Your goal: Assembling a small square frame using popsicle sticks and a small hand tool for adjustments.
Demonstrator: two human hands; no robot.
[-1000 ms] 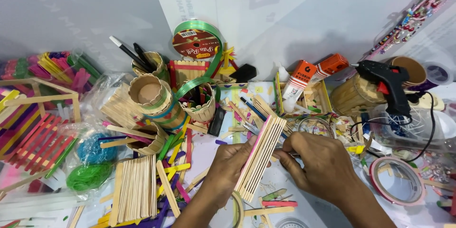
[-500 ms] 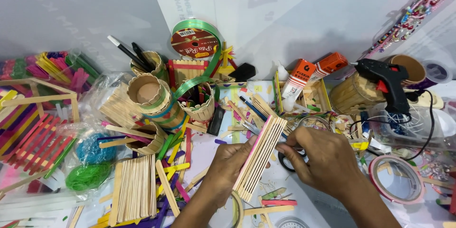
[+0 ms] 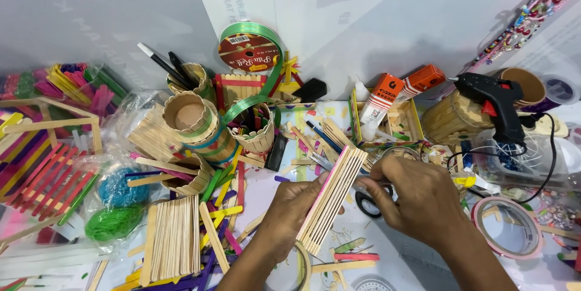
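Observation:
My left hand (image 3: 289, 213) grips the lower part of a flat panel of plain wooden craft sticks (image 3: 334, 194), held tilted on edge above the table with a pink stick along its left side. Pressed against the panel's right edge is my right hand (image 3: 420, 203), with its fingers closed around black-handled scissors (image 3: 367, 204). One handle loop shows under the palm; the blades are hidden behind the panel and fingers.
Loose coloured sticks litter the table. A second stick panel (image 3: 172, 239) lies at the left, near stick-covered tubes (image 3: 195, 122) and a green ribbon spool (image 3: 249, 52). A black glue gun (image 3: 491, 100), glue bottles (image 3: 384, 100) and a tape roll (image 3: 505, 227) sit to the right.
My right hand has shifted slightly left against the panel's edge, and the black scissor loop now shows beneath it. The left hand and panel have barely moved.

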